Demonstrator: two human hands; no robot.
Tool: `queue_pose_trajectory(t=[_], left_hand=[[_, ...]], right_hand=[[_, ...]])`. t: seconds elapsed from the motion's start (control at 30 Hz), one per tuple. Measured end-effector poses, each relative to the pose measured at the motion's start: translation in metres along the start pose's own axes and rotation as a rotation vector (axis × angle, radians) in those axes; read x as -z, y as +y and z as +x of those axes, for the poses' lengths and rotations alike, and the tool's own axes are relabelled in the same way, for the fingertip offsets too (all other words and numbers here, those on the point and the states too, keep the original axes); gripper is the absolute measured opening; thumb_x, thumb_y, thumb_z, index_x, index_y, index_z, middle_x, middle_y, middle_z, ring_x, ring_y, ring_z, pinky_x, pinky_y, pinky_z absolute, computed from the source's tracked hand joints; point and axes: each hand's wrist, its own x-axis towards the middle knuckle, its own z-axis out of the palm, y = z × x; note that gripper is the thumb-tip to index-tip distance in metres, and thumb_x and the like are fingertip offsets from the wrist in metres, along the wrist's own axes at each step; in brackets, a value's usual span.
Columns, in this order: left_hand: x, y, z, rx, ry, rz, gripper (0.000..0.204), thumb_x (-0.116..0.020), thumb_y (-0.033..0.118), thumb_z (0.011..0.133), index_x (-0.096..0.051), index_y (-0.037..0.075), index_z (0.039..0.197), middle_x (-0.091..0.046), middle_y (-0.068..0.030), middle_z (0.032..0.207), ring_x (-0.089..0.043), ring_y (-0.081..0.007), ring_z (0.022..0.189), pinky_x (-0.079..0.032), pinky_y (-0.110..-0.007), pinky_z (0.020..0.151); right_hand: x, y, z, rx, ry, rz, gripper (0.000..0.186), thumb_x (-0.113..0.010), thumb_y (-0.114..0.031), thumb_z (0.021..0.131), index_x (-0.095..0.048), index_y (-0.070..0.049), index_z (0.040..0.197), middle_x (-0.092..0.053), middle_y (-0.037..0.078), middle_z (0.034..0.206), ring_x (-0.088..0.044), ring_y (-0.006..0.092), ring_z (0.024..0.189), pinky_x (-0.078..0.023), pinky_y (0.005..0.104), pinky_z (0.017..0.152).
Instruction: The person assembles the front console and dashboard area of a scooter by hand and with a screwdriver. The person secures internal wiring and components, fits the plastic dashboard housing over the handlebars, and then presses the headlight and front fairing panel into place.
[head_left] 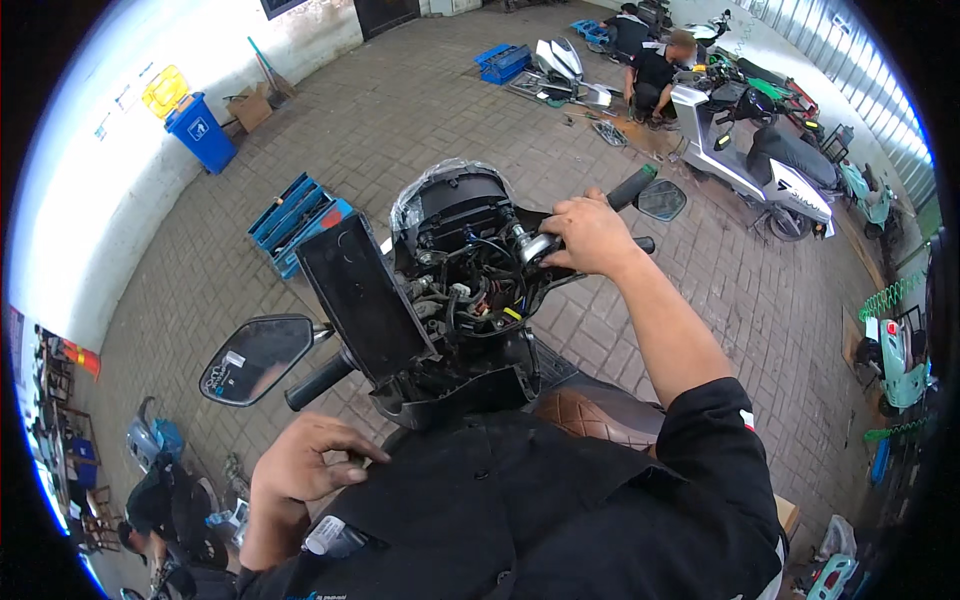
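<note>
In front of me stands a scooter with its front cover off, bundles of wires (475, 295) and connectors bare inside. My right hand (590, 235) reaches over the right side of the handlebar, its fingers closed round a silver, rounded metal part (538, 249); the exact kind is not clear. Behind that part sits the black headlamp housing (455, 205), partly wrapped in clear film. My left hand (310, 460) hovers by my chest near the left handlebar grip (320, 382), fingers loosely bent, thumb apart, nothing visible in it. A black rectangular panel (365, 295) tilts up at the scooter's left.
Mirrors stick out on the left (258, 360) and right (661, 200). Beyond the scooter lies an open blue toolbox (300, 225). A blue bin (202, 135) stands by the wall. Another person (655, 80) crouches near a white scooter (755, 165); someone else (170, 510) bends at lower left.
</note>
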Motion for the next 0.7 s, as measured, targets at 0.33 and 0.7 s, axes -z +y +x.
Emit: queue_pose_trajectory(t=[0.33,0.7], left_hand=[[-0.011,-0.028,0.281,0.064,0.188,1.274,0.025,-0.063,0.018,0.081,-0.068,0.009,0.104,-0.061,-0.01,0.111,-0.055,-0.0286,0.112,-0.04,-0.052,0.096],[0.006,-0.042,0.349,-0.135,-0.449,1.395,0.053,-0.076,0.021,0.067,-0.066,0.019,0.12,-0.055,-0.0063,0.128,-0.046,-0.0283,0.126,-0.031,-0.059,0.108]], right_hand=[[0.002,-0.003,0.005,-0.012,-0.01,-0.023,0.042,-0.081,-0.038,0.065,-0.071,-0.014,0.098,-0.065,0.006,0.092,-0.062,0.0259,0.1,-0.041,0.047,0.094],[0.004,0.001,0.005,-0.004,-0.002,-0.106,0.038,-0.081,-0.038,0.064,-0.071,-0.012,0.09,-0.067,0.007,0.087,-0.065,0.0255,0.094,-0.042,0.042,0.095]])
